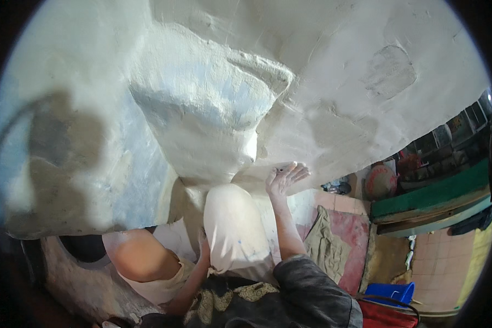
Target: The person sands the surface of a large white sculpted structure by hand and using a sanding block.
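A big off-white, plaster-like form (333, 71) fills the upper part of the view, with raised ridges and a sunken hollow (197, 131) at its middle. My right hand (287, 177) is lifted to the form's lower edge, palm up, its fingers stretched out and coated with pale powder or paste. Whether the fingertips touch the surface is hard to make out. I see nothing held in that hand. Low beside my pale-clothed knee (235, 224), my left hand (204, 246) hangs near the form's base, its fingers mostly hidden.
On the right lie a crumpled olive cloth (327, 246) and a blue bucket (391, 293) by a red bag (385, 315). A green ledge (432, 191) runs behind them, near a round container (380, 181). A dark round opening (83, 249) shows at lower left.
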Tool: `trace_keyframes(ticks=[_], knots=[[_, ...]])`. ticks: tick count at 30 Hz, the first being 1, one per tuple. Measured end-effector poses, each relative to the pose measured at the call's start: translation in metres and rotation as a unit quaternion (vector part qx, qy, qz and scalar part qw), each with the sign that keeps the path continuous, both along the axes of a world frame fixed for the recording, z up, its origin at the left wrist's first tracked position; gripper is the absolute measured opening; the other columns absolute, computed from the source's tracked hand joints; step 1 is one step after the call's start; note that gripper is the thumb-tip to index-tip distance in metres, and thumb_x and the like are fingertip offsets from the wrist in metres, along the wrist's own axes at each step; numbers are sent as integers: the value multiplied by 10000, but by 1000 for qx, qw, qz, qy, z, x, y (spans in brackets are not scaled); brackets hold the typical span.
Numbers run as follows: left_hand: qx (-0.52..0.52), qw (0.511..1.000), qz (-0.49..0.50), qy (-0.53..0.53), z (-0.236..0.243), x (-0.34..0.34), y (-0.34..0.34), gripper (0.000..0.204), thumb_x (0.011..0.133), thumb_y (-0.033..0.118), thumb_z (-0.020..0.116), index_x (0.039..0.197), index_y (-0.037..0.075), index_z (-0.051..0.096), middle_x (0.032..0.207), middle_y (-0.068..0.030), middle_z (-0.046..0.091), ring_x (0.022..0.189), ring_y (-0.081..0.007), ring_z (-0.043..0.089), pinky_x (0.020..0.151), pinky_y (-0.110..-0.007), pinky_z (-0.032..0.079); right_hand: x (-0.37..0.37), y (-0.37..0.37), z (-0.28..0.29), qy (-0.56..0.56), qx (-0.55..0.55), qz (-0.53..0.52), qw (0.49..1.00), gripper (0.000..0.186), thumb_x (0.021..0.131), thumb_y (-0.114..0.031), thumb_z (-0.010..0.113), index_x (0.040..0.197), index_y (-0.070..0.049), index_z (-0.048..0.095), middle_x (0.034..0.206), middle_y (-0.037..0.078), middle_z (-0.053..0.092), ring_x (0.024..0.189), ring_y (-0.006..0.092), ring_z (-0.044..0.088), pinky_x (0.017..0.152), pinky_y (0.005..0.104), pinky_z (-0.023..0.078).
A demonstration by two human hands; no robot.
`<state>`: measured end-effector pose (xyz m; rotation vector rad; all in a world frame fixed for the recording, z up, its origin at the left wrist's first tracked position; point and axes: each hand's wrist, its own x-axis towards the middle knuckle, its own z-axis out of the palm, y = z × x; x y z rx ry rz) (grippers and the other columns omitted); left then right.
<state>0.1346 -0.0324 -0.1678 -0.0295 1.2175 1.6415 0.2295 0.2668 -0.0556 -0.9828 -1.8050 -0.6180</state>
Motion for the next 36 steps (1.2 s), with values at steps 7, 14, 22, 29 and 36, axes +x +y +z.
trace_keyframes(ticks=[7, 14, 22, 29, 36], knots=[[-13, 1000, 0, -7, -1, 3, -7, 283, 933, 174, 514, 1162, 11, 546, 1066, -62, 611, 944, -148, 573, 819, -293, 464, -24, 2, 239, 140, 3, -19, 990, 735, 941, -443, 309, 1479, -25, 34, 1540, 211, -46, 1387, 464, -115, 1068, 627, -88], [-12, 1000, -25, -12, 5, -1, 2, 305, 941, 185, 502, 1187, 9, 539, 1085, -66, 611, 958, -151, 574, 830, -293, 464, -4, 20, 236, 90, 81, -73, 990, 744, 955, -469, 285, 1473, -12, 9, 1522, 259, -2, 1384, 479, -76, 1099, 602, -26], [-7, 999, -31, -31, 1, -1, -3, 330, 951, 199, 490, 1216, 7, 531, 1107, -70, 611, 973, -154, 574, 842, -294, 464, -12, -12, -1, -9, -33, 27, 999, 687, 899, -278, 409, 1459, 1, 126, 1529, 244, 46, 1397, 468, -7, 1088, 631, -9], [-11, 995, -70, -70, -5, -3, -3, 352, 959, 210, 479, 1241, 5, 524, 1126, -73, 610, 987, -158, 575, 853, -295, 464, 27, -92, -43, 28, -251, 57, 966, 678, 848, -201, 497, 1446, -22, 233, 1525, 236, 117, 1407, 432, 66, 1105, 598, 16], [-18, 991, -88, -99, -1, -3, -6, 368, 977, 227, 432, 1262, 9, 517, 1134, -90, 613, 996, -177, 587, 870, -308, 475, 56, -112, -37, 26, -336, 57, 940, 639, 864, -210, 504, 1441, -57, 279, 1522, 230, 140, 1403, 417, 110, 1126, 541, 63]])
